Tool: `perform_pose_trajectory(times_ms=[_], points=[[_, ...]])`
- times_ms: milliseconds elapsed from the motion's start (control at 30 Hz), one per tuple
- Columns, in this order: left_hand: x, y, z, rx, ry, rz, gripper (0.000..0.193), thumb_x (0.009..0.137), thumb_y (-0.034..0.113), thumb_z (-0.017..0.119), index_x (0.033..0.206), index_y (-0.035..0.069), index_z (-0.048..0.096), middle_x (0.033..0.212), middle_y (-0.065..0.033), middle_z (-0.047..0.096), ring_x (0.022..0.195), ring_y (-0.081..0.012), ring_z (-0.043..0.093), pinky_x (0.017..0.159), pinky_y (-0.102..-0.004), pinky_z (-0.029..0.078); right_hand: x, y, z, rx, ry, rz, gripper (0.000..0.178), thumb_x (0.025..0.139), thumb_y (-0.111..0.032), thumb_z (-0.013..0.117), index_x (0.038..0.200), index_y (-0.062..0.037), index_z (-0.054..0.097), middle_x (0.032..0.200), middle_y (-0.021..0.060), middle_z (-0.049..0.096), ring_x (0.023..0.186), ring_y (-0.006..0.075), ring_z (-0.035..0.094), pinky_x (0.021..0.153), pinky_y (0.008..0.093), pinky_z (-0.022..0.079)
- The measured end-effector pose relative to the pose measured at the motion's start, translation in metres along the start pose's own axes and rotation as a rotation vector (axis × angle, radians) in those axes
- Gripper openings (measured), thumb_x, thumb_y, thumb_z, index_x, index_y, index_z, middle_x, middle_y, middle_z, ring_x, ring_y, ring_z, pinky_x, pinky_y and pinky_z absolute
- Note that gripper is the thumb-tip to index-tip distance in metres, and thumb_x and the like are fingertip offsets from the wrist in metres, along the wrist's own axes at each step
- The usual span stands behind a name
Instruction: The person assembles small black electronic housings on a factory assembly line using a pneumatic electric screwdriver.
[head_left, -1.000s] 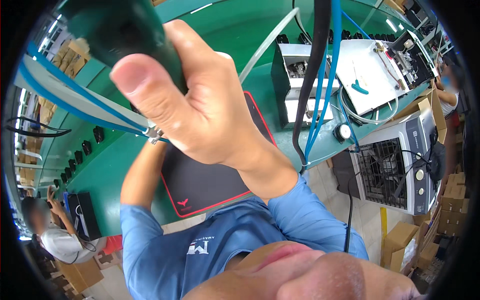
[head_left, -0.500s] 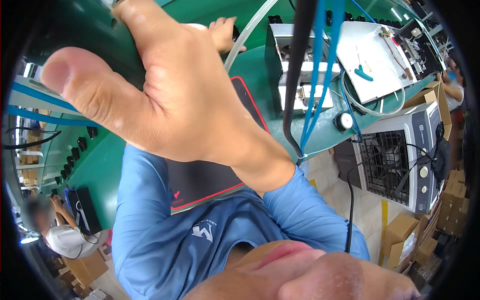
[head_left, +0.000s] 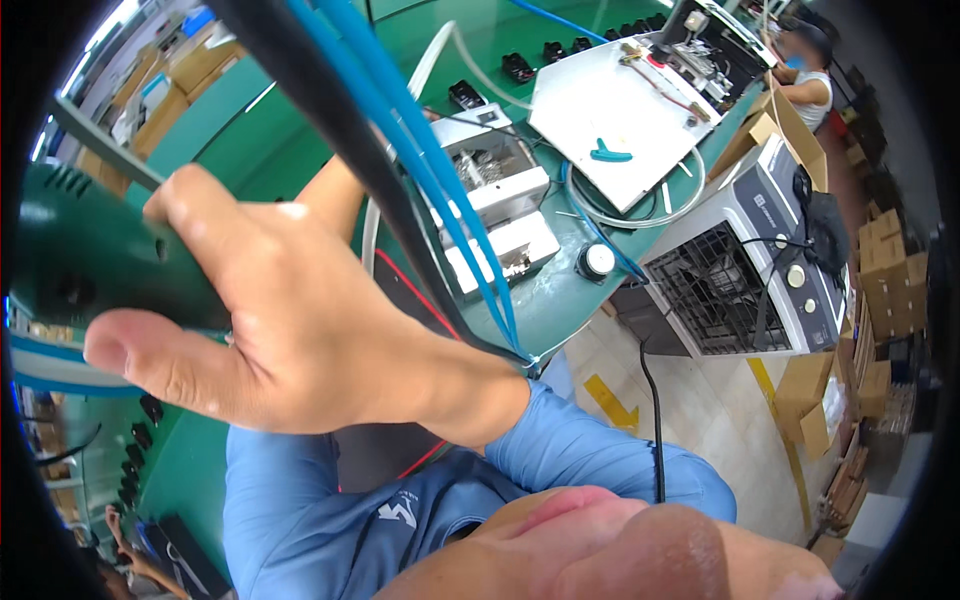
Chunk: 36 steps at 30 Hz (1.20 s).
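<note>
My right hand [head_left: 300, 300] is wrapped around a dark green cylindrical power tool [head_left: 110, 260] with vent slots. Its thumb lies along the near side and its index finger over the top. The tool's far end runs out toward the left rim. Behind this hand, part of my left forearm [head_left: 335, 195] shows, reaching away over the green bench. My left fingers are hidden behind the hoses and a white metal housing [head_left: 500, 195] with open compartments. A black mat with a red edge [head_left: 405, 285] lies under my arms.
A thick black cable [head_left: 330, 110] and blue air hoses [head_left: 440, 180] hang across the view. On the bench lie a white panel [head_left: 600, 110] with teal cutters [head_left: 610, 151], and a round gauge [head_left: 597, 262]. A grey air cooler [head_left: 740, 270] and cardboard boxes stand right; a person [head_left: 805, 85] sits beyond.
My right hand and the power tool now sit lower in the view, with more of the tool showing. The bench items have shifted left. My left hand, visible before, is now hidden.
</note>
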<state>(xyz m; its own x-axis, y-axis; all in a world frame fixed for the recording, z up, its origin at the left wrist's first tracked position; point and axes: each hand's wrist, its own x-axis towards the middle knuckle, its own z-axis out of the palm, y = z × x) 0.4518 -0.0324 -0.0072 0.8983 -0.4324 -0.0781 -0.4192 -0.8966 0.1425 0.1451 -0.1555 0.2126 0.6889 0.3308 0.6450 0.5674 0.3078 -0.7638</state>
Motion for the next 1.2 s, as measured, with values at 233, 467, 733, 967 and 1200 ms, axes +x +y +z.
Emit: perform_pose_trajectory(times_ms=[233, 467, 733, 967, 1200], points=[[-0.045, -0.016, -0.026, -0.496, 0.409, 0.053, 0.048, 0.082, 0.024, 0.082, 0.125, 0.013, 0.064, 0.128, -0.0174, 0.059, 0.121, -0.0371, 0.057, 0.105, -0.0436, 0.046, 0.003, 0.007, 0.006, 0.072, 0.072, -0.137, 0.058, 0.097, -0.048, 0.068, 0.1, 0.0079, 0.052, 0.067, 0.0215, 0.057, 0.06, 0.0354, 0.06, 0.058, 0.0424, 0.047], [-0.325, 0.049, -0.014, -0.707, 0.773, -0.046, 0.049, 0.077, 0.018, 0.087, 0.12, 0.004, 0.067, 0.125, -0.0153, 0.065, 0.128, -0.0345, 0.054, 0.107, -0.0441, 0.043, -0.005, -0.002, 0.013, 0.208, -0.027, 0.014, 0.05, 0.099, -0.047, 0.068, 0.101, 0.0015, 0.057, 0.068, 0.0082, 0.06, 0.06, 0.0164, 0.059, 0.056, 0.0328, 0.047], [-0.44, 0.172, 0.037, -0.506, 0.549, -0.181, 0.098, 0.067, 0.034, 0.095, 0.148, 0.004, 0.048, 0.134, -0.0154, 0.059, 0.125, -0.0351, 0.055, 0.107, -0.0447, 0.038, -0.011, 0.027, 0.036, 0.283, 0.056, -0.063, 0.047, 0.103, -0.049, 0.061, 0.097, -0.0024, 0.06, 0.061, 0.0049, 0.061, 0.053, 0.0118, 0.058, 0.048, 0.032, 0.046], [-0.434, 0.162, 0.046, -0.482, 0.577, -0.181, 0.079, 0.074, 0.041, 0.088, 0.136, 0.005, 0.054, 0.125, -0.0139, 0.058, 0.118, -0.0337, 0.053, 0.1, -0.0435, 0.036, -0.04, 0.027, 0.044, 0.363, 0.002, 0.046, 0.073, 0.106, -0.068, 0.028, 0.119, -0.0033, 0.058, 0.072, 0.0071, 0.062, 0.054, 0.0137, 0.055, 0.049, 0.0254, 0.045], [-0.436, 0.167, 0.052, -0.509, 0.612, -0.179, 0.079, 0.078, 0.044, 0.085, 0.142, 0.008, 0.054, 0.124, -0.0112, 0.058, 0.118, -0.0306, 0.052, 0.101, -0.0415, 0.035, -0.051, -0.013, 0.078, 0.251, 0.423, -0.116, 0.057, 0.112, -0.054, 0.026, 0.125, -0.0066, 0.056, 0.1, 0.0141, 0.069, 0.06, 0.0133, 0.059, 0.051, 0.0268, 0.049]])
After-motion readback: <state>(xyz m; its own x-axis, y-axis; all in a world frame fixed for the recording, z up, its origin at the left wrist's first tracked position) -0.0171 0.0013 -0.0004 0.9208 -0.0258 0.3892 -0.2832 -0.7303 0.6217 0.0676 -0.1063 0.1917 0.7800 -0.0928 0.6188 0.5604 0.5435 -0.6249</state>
